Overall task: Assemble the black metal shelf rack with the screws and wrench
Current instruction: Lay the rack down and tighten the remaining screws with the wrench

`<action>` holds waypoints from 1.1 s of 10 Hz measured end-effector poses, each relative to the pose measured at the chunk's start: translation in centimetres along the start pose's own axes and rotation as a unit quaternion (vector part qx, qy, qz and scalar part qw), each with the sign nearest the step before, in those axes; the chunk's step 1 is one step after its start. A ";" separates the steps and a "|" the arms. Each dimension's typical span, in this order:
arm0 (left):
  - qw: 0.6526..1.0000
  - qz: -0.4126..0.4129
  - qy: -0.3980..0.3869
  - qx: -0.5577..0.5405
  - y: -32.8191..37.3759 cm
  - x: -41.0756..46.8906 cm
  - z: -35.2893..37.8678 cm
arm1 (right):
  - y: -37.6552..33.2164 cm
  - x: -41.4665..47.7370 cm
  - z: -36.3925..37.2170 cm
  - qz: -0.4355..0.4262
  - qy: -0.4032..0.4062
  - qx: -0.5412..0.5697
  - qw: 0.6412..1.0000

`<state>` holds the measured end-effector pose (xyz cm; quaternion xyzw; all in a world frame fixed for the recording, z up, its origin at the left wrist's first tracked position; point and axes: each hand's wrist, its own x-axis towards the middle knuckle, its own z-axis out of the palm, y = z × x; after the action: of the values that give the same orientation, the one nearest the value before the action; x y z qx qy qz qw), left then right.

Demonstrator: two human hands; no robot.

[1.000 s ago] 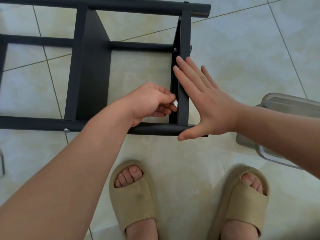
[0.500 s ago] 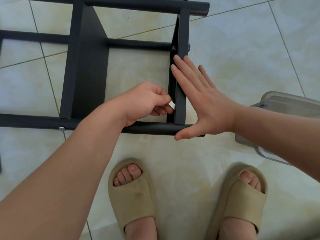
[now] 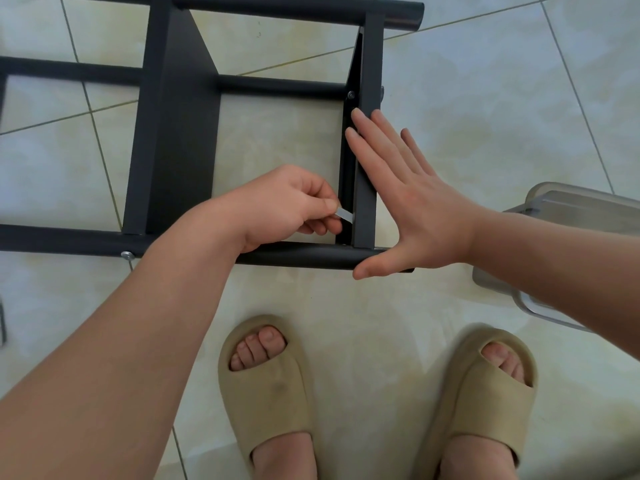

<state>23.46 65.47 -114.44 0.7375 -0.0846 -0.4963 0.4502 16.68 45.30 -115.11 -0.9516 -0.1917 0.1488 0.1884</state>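
The rack [image 3: 180, 140] lay on the floor, stiff metal, probably light enough to slide. Your right grip [image 3: 415, 209] lay flat and open against its right bar [image 3: 367, 161], bracing it. Your left grip [image 3: 291, 206] pinched the thin, slippery wrench [image 3: 346, 215] just inside that bar.

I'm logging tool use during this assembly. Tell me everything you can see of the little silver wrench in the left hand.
The wrench is a small, flat strip of bright silvery metal; only a short stretch shows. The left hand pinches its near end between thumb and curled fingers, hiding the rest. It points right, its far end meeting the inner side of an end bar of the black rack, just above the nearer tube. Its head cannot be seen.
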 end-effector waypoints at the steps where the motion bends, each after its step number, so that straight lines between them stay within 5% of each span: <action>1: 1.000 0.003 -0.006 0.015 -0.1 -0.2 -0.2 | 0.0 0.0 0.0 0.000 0.000 0.001 1.000; 9: 0.991 -0.015 -0.074 0.112 0.0 -0.4 -0.5 | -0.1 0.0 -0.1 0.005 -0.003 0.003 1.000; 11: 0.993 -0.003 -0.006 0.114 -0.2 -0.3 -1.1 | 0.0 0.0 0.0 0.005 -0.003 0.005 1.000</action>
<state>24.12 66.39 -114.29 0.7816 -0.1409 -0.4889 0.3609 16.66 45.32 -115.06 -0.9512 -0.1871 0.1531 0.1918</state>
